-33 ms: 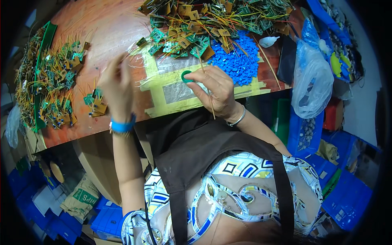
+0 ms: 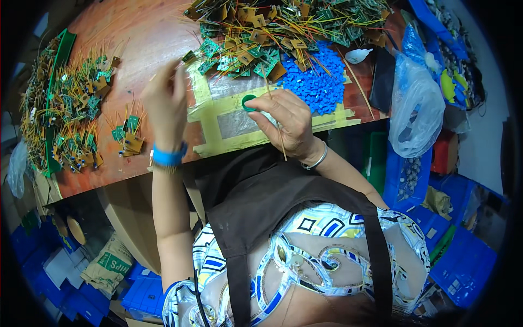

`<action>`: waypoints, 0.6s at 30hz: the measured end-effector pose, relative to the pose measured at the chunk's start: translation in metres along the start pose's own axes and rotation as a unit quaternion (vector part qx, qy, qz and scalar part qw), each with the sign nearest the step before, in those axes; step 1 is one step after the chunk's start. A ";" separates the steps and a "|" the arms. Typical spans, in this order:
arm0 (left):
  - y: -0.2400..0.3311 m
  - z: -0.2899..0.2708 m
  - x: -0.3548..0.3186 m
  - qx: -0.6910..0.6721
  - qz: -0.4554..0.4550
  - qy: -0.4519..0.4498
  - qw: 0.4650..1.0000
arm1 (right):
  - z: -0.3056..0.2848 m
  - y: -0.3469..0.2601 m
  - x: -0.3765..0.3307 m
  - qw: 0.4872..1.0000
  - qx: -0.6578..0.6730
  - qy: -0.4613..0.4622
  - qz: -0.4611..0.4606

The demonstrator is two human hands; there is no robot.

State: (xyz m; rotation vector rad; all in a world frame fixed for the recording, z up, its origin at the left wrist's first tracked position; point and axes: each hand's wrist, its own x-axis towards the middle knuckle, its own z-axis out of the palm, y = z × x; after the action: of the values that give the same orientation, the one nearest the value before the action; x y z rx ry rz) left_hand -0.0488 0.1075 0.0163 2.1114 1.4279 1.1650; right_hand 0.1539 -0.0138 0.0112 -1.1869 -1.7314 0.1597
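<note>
My right hand (image 2: 290, 119) is closed, with a small green round cap (image 2: 247, 103) pinched between thumb and forefinger. A thin wooden stick (image 2: 283, 144) also runs through its fingers, pointing up and down. Blurred by motion, my left hand (image 2: 165, 106) is raised over the table left of the taped area; whether it holds anything is not clear. Just left of it lies a small group of circuit boards with wires (image 2: 131, 143). A heap of tiny blue plastic pieces (image 2: 318, 82) sits beyond my right hand, beside a large pile of wired circuit boards (image 2: 256, 38).
More wired boards (image 2: 81, 117) lie at the left, by a green divider (image 2: 53, 147). Yellow tape (image 2: 218, 148) marks the table's near edge. At the right are a dark flat object (image 2: 383, 79), a second stick (image 2: 359, 84), a clear plastic bag (image 2: 417, 109) and blue bins (image 2: 406, 182).
My left hand has moved a little to the right, away from the small group of boards, uncovering more of it. My right hand stays almost where it was.
</note>
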 end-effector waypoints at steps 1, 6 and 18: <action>0.002 0.017 0.016 -0.013 0.009 -0.027 1.000 | -0.001 -0.003 0.000 1.000 0.004 -0.003 -0.008; -0.026 0.062 0.060 0.144 0.004 -0.148 0.978 | -0.007 -0.003 -0.003 1.000 -0.001 -0.010 0.003; -0.025 -0.014 -0.005 -0.228 -0.121 0.017 0.966 | -0.014 0.019 -0.015 0.986 0.120 -0.079 0.085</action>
State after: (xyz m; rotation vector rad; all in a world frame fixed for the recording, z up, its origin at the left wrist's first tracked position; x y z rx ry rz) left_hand -0.0757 0.1116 0.0053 1.5657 1.2411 1.2874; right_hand 0.1770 -0.0209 -0.0026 -1.1671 -1.6896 0.5633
